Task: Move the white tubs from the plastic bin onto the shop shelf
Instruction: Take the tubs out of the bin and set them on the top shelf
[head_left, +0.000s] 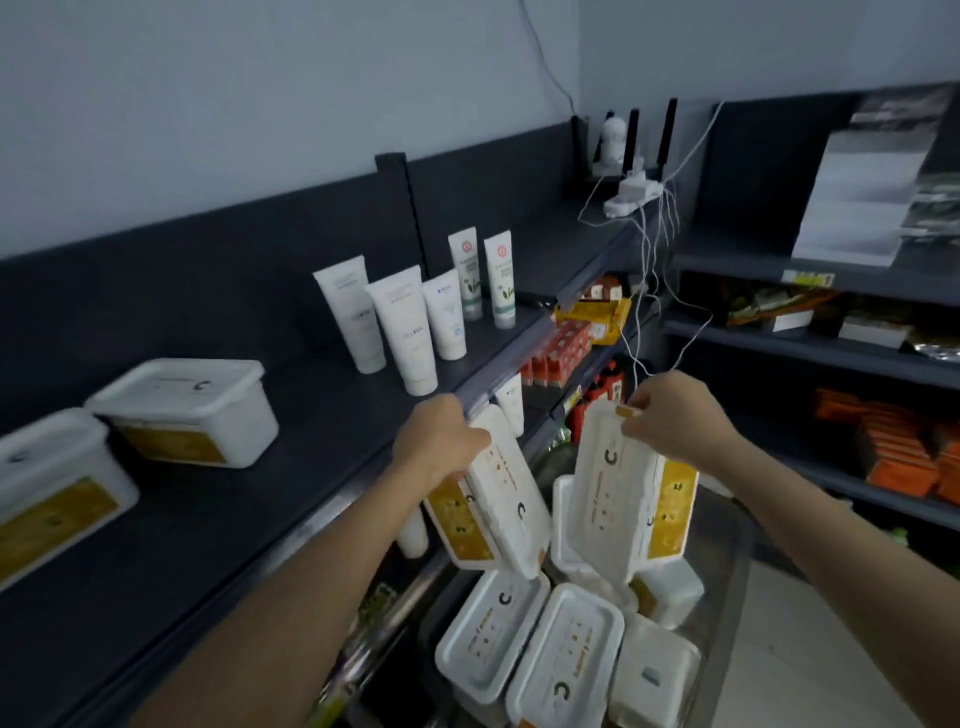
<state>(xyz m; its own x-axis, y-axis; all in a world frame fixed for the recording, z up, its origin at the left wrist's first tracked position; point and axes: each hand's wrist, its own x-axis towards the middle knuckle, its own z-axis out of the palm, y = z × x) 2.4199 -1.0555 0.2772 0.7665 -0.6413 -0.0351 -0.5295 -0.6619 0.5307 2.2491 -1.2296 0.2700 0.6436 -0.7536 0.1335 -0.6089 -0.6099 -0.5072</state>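
Note:
My left hand (439, 439) grips a white tub (498, 499) with a yellow label, tilted on end just off the front edge of the dark shop shelf (218, 519). My right hand (675, 415) holds a second white tub (623, 493) upright above the clear plastic bin (727, 582). Several more white tubs (524, 644) lie in the bin below. Two white tubs stand on the shelf at the left, one (192, 410) further back and one (52, 483) at the frame's edge.
Several white cosmetic tubes (400, 327) stand on the same shelf towards the back right. A power strip with hanging white cables (636, 195) sits at the shelf's far end. Lower shelves hold red boxes (561, 345); orange packs (904, 452) fill the right-hand rack.

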